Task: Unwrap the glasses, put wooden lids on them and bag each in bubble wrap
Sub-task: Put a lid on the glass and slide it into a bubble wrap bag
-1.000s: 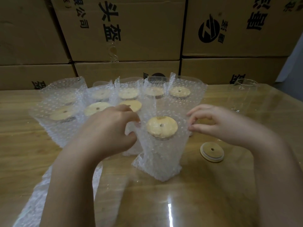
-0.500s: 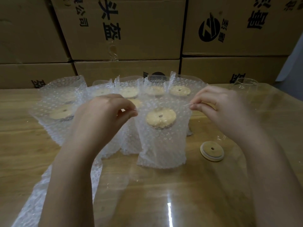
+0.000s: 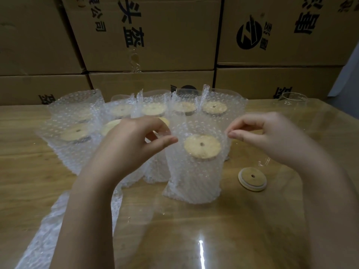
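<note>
A lidded glass stands upright inside a bubble-wrap bag (image 3: 194, 177) at the table's middle, its wooden lid (image 3: 202, 146) showing through the open top. My left hand (image 3: 134, 140) pinches the bag's left top edge. My right hand (image 3: 266, 133) pinches the right top edge. Behind it stand several more bagged, lidded glasses (image 3: 75, 131). A loose wooden lid (image 3: 252, 178) lies on the table to the right. A bare clear glass (image 3: 293, 101) stands at the far right.
The wooden table (image 3: 29, 171) has a glossy clear cover. Flat bubble-wrap bags (image 3: 48, 226) lie at the lower left, under my left forearm. Stacked cardboard boxes (image 3: 155, 35) wall off the back edge.
Both hands have risen from beside the lid to the bag's top edge and taken hold of it. The bag now stands taller and straighter around the glass.
</note>
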A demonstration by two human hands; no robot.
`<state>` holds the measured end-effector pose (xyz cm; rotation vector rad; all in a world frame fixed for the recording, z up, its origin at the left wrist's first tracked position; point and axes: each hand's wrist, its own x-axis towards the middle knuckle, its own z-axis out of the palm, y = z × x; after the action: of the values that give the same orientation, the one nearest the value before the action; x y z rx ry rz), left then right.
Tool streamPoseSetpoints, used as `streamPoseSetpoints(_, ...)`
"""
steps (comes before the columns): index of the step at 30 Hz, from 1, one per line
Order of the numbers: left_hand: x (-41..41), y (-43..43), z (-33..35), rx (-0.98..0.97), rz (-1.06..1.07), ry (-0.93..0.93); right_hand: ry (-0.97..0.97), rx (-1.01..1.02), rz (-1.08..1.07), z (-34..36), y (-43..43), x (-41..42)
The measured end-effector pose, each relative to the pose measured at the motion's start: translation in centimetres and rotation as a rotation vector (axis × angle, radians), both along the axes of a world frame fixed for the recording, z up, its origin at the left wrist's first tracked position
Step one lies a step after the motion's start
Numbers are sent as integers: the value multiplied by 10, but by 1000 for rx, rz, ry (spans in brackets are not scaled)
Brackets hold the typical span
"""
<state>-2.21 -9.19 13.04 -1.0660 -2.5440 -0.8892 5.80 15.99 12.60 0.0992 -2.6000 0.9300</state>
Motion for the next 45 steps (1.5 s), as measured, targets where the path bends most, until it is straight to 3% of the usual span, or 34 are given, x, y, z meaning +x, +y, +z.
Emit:
streamPoseSetpoints(6,-5,3,-3,79,18,75,135,34,-80,-2,-2,-4)
streamPoseSetpoints(12,-8,6,-7,298,54,10,242,-185,-148,-6,-3,-9)
streamPoseSetpoints(19,-12,7,-13,351,41,-22,153,-277,-89,-15,7,-16)
streamPoseSetpoints(24,-10,5,-11,373,-16,-26,-84,-499,69,-22,21,-16)
streamPoseSetpoints(28,-11,-6,-6,408,-24,-4,-222,-491,70,-29,28,-16)
streamPoseSetpoints(30,-14,-11,-8,223,-16,-144,-348,-467,141,-33,34,-14)
streamPoseSetpoints(33,-20,-10,-22,-259,-30,-387,-591,-366,231,-40,40,-10)
streamPoseSetpoints(35,-23,-2,-35,-408,-87,-503,-706,-246,230,-46,36,-12)
streamPoseSetpoints(38,-23,10,-55,-345,-213,-669,-731,-186,198,-62,28,-17)
streamPoseSetpoints(41,-18,15,-80,-192,-293,-752,-715,-273,236,-81,21,-18)
streamPoseSetpoints(45,-15,13,-120,50,-176,-758,-555,-394,171,-111,-5,-10)
